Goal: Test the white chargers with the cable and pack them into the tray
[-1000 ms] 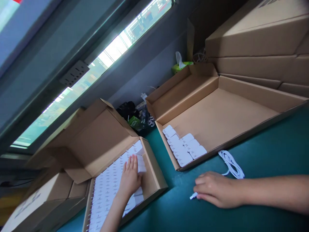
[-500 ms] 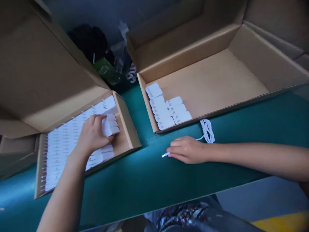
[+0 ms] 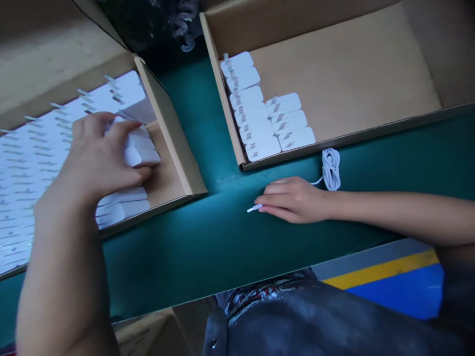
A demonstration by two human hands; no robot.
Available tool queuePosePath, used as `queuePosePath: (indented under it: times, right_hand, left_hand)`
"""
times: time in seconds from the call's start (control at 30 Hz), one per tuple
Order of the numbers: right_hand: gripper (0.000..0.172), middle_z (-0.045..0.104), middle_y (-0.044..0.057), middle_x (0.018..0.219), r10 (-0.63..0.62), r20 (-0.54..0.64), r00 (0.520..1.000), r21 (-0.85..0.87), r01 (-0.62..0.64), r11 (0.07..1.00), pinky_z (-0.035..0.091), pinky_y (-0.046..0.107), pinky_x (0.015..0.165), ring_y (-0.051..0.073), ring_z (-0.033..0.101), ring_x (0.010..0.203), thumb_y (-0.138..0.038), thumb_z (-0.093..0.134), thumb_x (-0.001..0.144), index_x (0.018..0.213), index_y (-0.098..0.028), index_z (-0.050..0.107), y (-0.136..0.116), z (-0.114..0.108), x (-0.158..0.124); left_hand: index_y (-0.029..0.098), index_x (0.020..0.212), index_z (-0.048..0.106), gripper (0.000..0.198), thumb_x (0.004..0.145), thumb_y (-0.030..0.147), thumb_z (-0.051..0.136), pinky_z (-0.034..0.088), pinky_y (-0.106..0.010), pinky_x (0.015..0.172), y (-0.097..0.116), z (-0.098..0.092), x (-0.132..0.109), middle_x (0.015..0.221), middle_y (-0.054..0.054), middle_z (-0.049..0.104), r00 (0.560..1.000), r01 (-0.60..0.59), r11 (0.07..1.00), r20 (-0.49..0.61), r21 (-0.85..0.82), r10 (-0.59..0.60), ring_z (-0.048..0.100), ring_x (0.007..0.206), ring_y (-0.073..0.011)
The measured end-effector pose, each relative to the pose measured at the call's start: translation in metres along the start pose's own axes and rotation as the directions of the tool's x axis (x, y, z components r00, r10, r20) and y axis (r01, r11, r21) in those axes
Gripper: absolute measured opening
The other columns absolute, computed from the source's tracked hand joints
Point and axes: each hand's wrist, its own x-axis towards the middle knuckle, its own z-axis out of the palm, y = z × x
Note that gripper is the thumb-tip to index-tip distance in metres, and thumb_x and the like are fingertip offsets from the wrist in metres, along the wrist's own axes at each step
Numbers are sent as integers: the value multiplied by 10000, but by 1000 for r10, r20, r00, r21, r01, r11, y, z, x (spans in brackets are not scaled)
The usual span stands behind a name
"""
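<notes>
My left hand (image 3: 94,158) is clamped on a white wall charger (image 3: 141,156), fingers over it and thumb alongside, long axis pointing at the side wall of the cardboard tray (image 3: 173,158), just inside that wall. My right hand (image 3: 293,200) sits palm-down on the green table (image 3: 185,257), fingers together, pinching a white cable plug (image 3: 255,208) that points left, with a cable coil (image 3: 331,169) just past the wrist.

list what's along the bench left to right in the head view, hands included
left hand → box wall → cable end → right hand → coiled cable
</notes>
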Motion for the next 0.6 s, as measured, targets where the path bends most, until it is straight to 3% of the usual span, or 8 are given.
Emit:
queuePosePath:
  times: [0.2,0.5,0.6]
  right_hand:
    - [229,601,56,738,1,-8,1000,5,-1,1000,427,245,617,127,531,655,-236,400,908,943,-115,590,-1,-2,1]
    - [197,606,50,741,30,20,999,25,-30,999,426,239,602,125,545,650,-235,440,892,974,-126,582,-3,-6,1]
    - [198,607,50,745,37,40,998,32,-38,999,427,245,605,128,549,653,-238,437,893,981,-133,580,-4,-7,0]
  left_hand:
    - [87,1243,414,814,616,602,470,90,-552,992,0,2,2,1261,-71,244,1000,-7,996,-17,-86,6,143,1215,-436]
    - [131,1268,417,798,614,581,502,169,-547,1002,3,2,-2,1215,-48,281,999,-17,996,-43,-90,13,183,1205,-437]
    - [169,1304,373,805,624,583,487,133,-513,1021,0,7,-5,1246,-18,239,999,9,988,-30,-153,-14,145,1227,-414]
